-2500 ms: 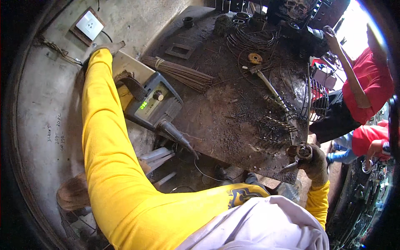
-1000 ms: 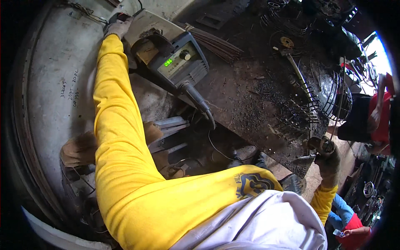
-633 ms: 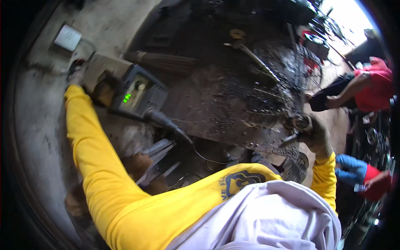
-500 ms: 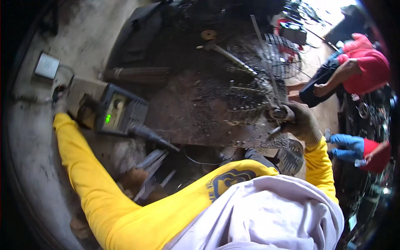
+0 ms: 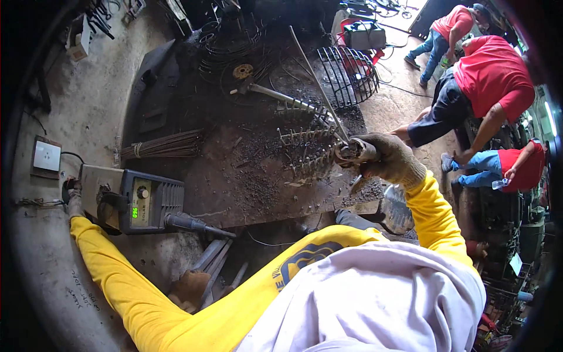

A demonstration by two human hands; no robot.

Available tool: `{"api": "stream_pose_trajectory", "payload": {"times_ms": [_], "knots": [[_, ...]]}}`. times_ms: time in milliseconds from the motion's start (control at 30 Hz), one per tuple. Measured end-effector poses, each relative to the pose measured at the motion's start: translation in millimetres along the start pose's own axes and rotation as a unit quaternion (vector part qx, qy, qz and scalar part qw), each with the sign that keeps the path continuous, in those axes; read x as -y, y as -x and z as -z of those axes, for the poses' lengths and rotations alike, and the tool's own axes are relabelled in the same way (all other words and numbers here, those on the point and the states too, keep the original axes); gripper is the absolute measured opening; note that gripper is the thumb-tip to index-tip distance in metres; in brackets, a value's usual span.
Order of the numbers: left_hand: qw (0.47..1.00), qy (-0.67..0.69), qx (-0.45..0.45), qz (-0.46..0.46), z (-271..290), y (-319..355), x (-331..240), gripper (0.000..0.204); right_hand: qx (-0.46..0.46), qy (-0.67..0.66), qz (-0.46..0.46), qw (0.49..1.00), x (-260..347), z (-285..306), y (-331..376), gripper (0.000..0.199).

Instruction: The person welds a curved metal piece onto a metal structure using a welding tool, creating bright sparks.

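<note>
My right hand (image 5: 392,155), in a brown work glove, is closed around a worn electrode holder (image 5: 353,151). A long thin welding rod (image 5: 316,82) slants up and away from its jaw. At the far left my bare left hand (image 5: 74,202) reaches behind the welding machine (image 5: 153,202), close to the wall; its fingers are too dark and small to read. Green digits glow on the machine's front panel. From that panel a thick cable plug (image 5: 190,223) sticks out. Beyond the rod lie welded metal pieces with rows of short bars (image 5: 308,167).
A barred metal grille (image 5: 349,76) and a shaft with a round flange (image 5: 287,98) lie farther off. A tied rod bundle (image 5: 164,145) rests near the machine. A wall socket (image 5: 46,157) is at left. Several people in red shirts (image 5: 484,70) are at the right.
The view has shifted and brightened, showing more of the floor and another person at upper right. The machine's display reads differently. My right hand still grips the electrode holder; my left stays behind the machine.
</note>
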State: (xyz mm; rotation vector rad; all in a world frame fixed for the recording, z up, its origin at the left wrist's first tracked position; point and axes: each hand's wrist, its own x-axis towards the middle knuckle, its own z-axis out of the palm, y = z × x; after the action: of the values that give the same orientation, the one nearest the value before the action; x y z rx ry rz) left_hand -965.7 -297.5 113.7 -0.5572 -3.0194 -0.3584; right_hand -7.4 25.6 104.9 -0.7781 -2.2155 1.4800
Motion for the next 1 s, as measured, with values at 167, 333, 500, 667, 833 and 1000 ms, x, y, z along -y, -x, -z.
{"api": "stream_pose_trajectory", "payload": {"times_ms": [167,333,500,667,833,1000], "knots": [[1.000,0.000,0.002,0.006,6,4,-6,0.054,0.000,-0.022,-0.004,1.000,-1,1,3,0.065],[1.000,-0.003,0.010,0.010,5,8,-9,0.059,-0.001,0.031,0.041,0.999,-2,-1,1,0.063],[1.000,-0.006,0.015,0.015,3,12,-7,0.063,0.003,-0.008,-0.001,1.000,0,-3,3,0.063],[0.999,-0.017,0.019,0.019,5,17,-9,0.068,0.004,-0.039,-0.006,0.999,-1,-4,9,0.059],[0.999,-0.023,0.022,0.018,5,18,-11,0.072,-0.010,-0.046,0.019,0.999,-5,-4,12,0.060],[0.999,-0.028,0.027,0.021,9,19,-16,0.077,0.007,-0.055,0.018,0.998,-4,-3,12,0.060]]}}
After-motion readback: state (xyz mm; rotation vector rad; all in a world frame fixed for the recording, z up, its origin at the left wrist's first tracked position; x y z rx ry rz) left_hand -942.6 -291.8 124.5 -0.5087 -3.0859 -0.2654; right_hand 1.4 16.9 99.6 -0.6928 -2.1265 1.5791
